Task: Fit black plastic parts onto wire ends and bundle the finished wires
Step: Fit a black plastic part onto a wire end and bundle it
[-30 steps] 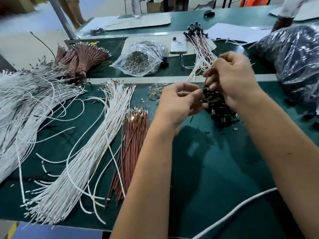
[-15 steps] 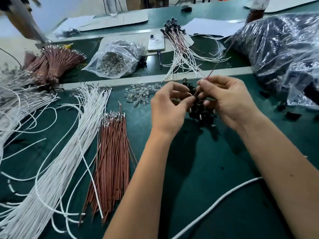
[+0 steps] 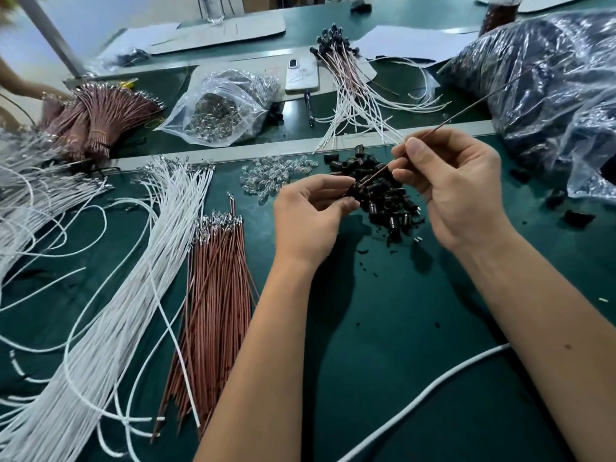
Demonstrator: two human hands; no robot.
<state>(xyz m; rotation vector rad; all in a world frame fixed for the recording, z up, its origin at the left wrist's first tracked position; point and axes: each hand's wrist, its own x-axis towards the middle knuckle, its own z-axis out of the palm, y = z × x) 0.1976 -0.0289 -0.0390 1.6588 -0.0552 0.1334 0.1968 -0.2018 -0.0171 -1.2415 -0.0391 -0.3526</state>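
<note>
My right hand (image 3: 456, 185) pinches a thin brown wire (image 3: 466, 111) between thumb and forefinger; the wire slants up to the right. Its lower end meets a small black plastic part (image 3: 351, 190) pinched in the fingertips of my left hand (image 3: 308, 215). Both hands hover over a pile of black plastic parts (image 3: 386, 198) on the green table (image 3: 383, 345). Loose brown wires (image 3: 213, 295) lie left of my left arm, beside a spread of white wires (image 3: 110, 311). Finished wires with black ends (image 3: 346, 81) lie at the back.
A clear bag of metal terminals (image 3: 220, 108), a phone (image 3: 301, 75) and a heap of clear bulbs (image 3: 276, 173) sit behind the hands. Bundled brown wires (image 3: 96, 118) lie back left. A large plastic bag (image 3: 550, 95) fills the right. A white cable (image 3: 416, 398) crosses the near table.
The view has tilted down and shifted. My hands came lower over the black pile, and the brown wire now stretches out between them, longer to the upper right.
</note>
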